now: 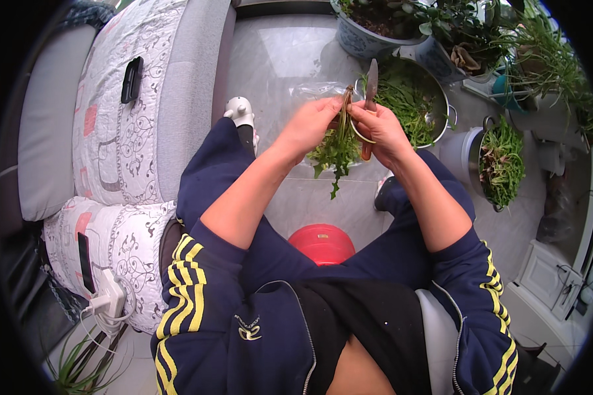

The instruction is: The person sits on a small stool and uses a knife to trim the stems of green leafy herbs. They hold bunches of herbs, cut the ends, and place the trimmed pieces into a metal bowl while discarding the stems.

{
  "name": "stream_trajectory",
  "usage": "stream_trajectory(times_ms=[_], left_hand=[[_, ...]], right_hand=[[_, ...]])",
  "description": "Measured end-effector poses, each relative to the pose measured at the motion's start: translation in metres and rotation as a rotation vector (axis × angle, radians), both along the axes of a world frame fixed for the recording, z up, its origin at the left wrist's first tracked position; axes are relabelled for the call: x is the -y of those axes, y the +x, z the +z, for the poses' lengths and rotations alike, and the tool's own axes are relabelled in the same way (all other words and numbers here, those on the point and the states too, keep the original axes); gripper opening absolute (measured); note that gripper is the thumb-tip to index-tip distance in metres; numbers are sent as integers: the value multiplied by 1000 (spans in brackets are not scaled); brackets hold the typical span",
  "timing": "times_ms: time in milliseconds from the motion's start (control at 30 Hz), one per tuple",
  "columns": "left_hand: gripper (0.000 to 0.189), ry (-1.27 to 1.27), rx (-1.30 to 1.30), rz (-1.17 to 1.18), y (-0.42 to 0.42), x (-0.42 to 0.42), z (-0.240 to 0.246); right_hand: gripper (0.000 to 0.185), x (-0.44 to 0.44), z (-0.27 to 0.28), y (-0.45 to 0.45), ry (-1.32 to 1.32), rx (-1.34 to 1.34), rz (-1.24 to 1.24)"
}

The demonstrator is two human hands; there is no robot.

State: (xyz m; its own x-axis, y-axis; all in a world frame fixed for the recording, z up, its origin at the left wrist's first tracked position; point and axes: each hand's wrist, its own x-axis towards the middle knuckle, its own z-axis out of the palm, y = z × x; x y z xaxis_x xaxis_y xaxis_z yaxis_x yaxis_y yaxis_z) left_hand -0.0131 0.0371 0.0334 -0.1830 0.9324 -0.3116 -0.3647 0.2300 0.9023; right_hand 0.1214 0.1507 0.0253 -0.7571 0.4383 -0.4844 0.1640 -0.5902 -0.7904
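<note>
My left hand (310, 124), slightly blurred, pinches a bunch of long-leaved greens (345, 129) near its brown root end. The root points up and away from me, and the jagged leaves hang towards me. In my right hand (383, 129) is a small knife (372, 81), its stained blade pointing away and its orange handle below the palm. My right thumb and fingertips also touch the stems. A pale curved strip (360, 132) shows beside the right palm; I cannot tell what it is. Under my hands, more greens (321, 150) lie on a clear plastic bag (321, 90) on the floor.
A wide metal basin (444, 106) of greens stands right of my hands. Farther right, another metal pan (474, 158) of greens rests on a pale bucket (455, 150). Potted plants (370, 42) line the far side. A red stool (322, 244) is between my legs; a sofa (192, 98) flanks my left.
</note>
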Motion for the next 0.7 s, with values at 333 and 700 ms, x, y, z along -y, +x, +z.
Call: stream_trajectory(times_ms=[333, 700], left_hand=[[32, 112, -56, 129, 18, 2, -14], [26, -36, 112, 328, 5, 4, -11]], right_hand=[[14, 16, 4, -5, 242, 31, -54], [18, 18, -2, -6, 409, -93, 45]])
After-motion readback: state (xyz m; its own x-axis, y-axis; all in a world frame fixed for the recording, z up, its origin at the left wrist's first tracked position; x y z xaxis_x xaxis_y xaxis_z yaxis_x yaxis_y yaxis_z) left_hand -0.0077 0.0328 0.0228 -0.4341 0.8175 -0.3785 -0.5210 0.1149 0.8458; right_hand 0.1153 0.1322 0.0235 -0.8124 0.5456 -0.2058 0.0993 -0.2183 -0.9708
